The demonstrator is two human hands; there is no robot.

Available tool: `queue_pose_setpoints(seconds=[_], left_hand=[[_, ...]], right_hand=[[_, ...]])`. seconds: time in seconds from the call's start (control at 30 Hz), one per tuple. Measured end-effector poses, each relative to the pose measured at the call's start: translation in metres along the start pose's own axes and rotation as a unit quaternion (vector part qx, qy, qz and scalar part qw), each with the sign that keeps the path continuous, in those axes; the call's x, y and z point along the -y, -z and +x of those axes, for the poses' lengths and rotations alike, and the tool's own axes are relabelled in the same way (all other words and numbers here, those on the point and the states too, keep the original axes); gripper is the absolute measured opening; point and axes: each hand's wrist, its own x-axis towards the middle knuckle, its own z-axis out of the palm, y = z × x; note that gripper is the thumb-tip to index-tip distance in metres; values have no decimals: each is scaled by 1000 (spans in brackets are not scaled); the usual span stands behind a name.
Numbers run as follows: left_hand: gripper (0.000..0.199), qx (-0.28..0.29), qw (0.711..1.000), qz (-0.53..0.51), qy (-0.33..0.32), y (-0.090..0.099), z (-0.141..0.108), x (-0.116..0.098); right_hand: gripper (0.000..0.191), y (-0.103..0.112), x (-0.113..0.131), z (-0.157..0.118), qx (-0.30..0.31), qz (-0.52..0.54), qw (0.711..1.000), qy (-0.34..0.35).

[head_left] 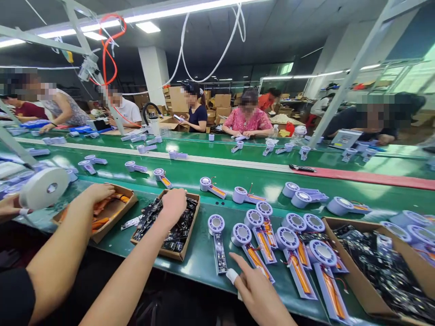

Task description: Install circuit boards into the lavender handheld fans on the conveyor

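My left hand (174, 204) is over a cardboard box of black circuit boards (178, 244). Its fingers are curled and partly hidden, so I cannot see what they hold. My right hand (254, 290) is low over the bench, fingers apart, with a white wrap on the thumb. Just left of it lies a lilac handheld fan housing (216, 223) with a circuit board (220, 256) in its handle. To the right are several more fan housings (242, 234) with orange-wrapped batteries (258, 262) in their handles.
A bigger box of circuit boards (384, 253) stands on the right. On the left, a co-worker's hand (98, 192) reaches into a box of orange parts (115, 216), beside a white roll (44, 188). Fan parts lie along the green conveyor (190, 181); several people work beyond it.
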Motion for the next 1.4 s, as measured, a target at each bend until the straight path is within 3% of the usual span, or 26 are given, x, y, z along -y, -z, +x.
queue_pose_setpoints(seconds=[0.1,0.17,0.23,0.3,0.43,0.53,0.6,0.67,0.73,0.8,0.87,0.97,1.03,1.1,1.2,1.27,1.4], left_hand=[[15,14,997,-71,9,11,5,3],[19,19,991,-133,4,17,6,6],[26,15,980,-199,-8,18,3,11],[36,25,949,-313,-31,13,-8,16],[39,119,826,-550,-29,-26,-57,16],[33,158,800,-576,54,-71,-109,1],[38,153,765,-617,101,-99,-143,-14],[56,173,719,-661,127,-118,-167,-29],[55,210,696,-674,128,-128,-181,-39],[39,225,711,-656,114,-128,-185,-43],[23,207,754,-614,102,-123,-184,-40],[9,148,838,-517,97,-116,-181,-28],[7,120,875,-458,103,-114,-181,-18],[12,110,885,-438,115,-116,-181,-12],[18,114,868,-469,118,-121,-177,-9],[17,130,861,-481,101,-124,-173,-10],[25,162,881,-442,46,-126,-166,-11]], right_hand=[[36,31,-10,-10,-17,91,995,-21],[37,52,-11,-11,-52,115,991,-42],[37,69,-3,-7,-106,93,989,-54],[35,77,9,1,-154,42,986,-54],[37,64,32,19,-175,-98,977,-75],[23,44,28,31,-173,-199,958,-111],[18,34,18,34,-176,-221,954,-101],[22,30,6,34,-179,-202,960,-73],[26,31,-4,31,-175,-138,974,-38],[26,34,-9,26,-165,-54,985,-4],[26,37,-11,19,-151,-5,989,5],[27,40,-7,8,-156,-22,987,-10],[28,39,-1,6,-181,-72,981,-27],[28,36,5,9,-210,-128,968,-40],[23,28,8,21,-243,-179,953,-30],[19,21,2,27,-259,-166,951,-3],[22,16,-15,23,-258,-105,959,45]])
